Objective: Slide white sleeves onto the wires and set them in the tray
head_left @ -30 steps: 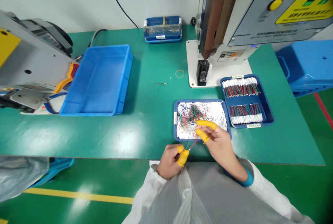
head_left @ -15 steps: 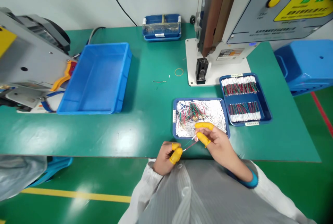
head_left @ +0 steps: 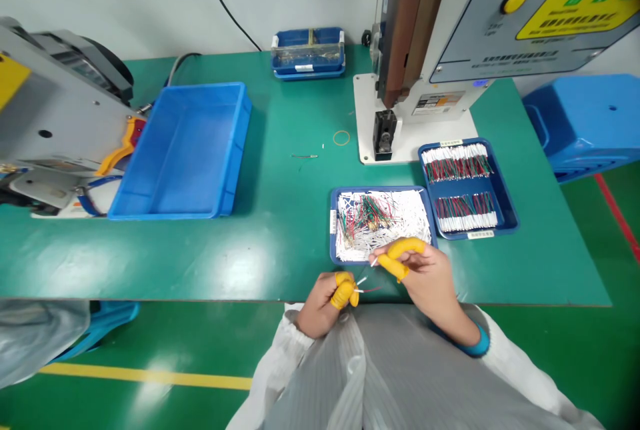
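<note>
Yellow finger covers are on both hands. My left hand [head_left: 327, 298] pinches thin wires [head_left: 370, 290], one red and one with a white end, near the table's front edge. My right hand [head_left: 423, 273] holds a small white piece [head_left: 375, 261] between thumb and fingertips, over the front edge of a blue tray [head_left: 333, 243]. Loose white pieces [head_left: 413, 217] and a tangle of red and green wires [head_left: 373, 211] lie in that tray. To its right, a second blue tray [head_left: 509, 217] bears two rows of white-ended wires.
An empty blue bin [head_left: 187, 150] sits at the left beside a grey machine [head_left: 55, 117]. Another machine's white base [head_left: 365, 123] stands behind the trays. A rubber band [head_left: 341, 138] and a loose wire [head_left: 305, 156] lie mid-table. Small blue trays [head_left: 309, 69] sit by the wall.
Both hands have drawn slightly apart. The wires now stick out of my left hand only, and the white piece at my right fingertips is separate from them.
</note>
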{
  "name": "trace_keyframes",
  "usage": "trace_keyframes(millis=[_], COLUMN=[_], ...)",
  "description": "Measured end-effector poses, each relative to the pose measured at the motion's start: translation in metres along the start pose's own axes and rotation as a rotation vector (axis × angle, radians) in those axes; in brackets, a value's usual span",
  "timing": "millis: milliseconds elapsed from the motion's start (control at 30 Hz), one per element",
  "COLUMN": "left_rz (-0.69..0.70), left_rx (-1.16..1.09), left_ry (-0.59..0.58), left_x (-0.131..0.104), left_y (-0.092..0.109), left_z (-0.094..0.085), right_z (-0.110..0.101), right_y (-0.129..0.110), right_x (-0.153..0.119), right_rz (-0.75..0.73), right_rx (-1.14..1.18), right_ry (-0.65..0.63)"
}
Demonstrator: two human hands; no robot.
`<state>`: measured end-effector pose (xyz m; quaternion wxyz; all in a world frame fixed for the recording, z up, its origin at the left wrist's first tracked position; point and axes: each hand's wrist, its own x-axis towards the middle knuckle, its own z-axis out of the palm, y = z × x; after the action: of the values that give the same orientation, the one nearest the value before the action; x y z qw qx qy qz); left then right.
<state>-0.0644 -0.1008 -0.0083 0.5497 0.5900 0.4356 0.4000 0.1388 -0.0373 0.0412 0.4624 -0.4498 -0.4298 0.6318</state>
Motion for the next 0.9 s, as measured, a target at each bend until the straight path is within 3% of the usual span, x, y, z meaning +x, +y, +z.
trace_keyframes(millis=[133, 667, 900], left_rz=[-0.008, 0.006, -0.001], left_rx=[0.002, 0.005, 0.018], left_ry=[-0.013, -0.039, -0.046], left_x=[0.001, 0.002, 0.003], left_y=[0.003, 0.005, 0.006], left_z=[0.005, 0.004, 0.004], right_z=[0.001, 0.002, 0.002], right_y=[-0.002, 0.002, 0.003], right_x=[-0.008, -0.013, -0.012], right_rz=[-0.143, -0.149, -0.142], right_rx=[-0.021, -0.044, -0.067], right_ry=[0.145, 0.175, 0.133])
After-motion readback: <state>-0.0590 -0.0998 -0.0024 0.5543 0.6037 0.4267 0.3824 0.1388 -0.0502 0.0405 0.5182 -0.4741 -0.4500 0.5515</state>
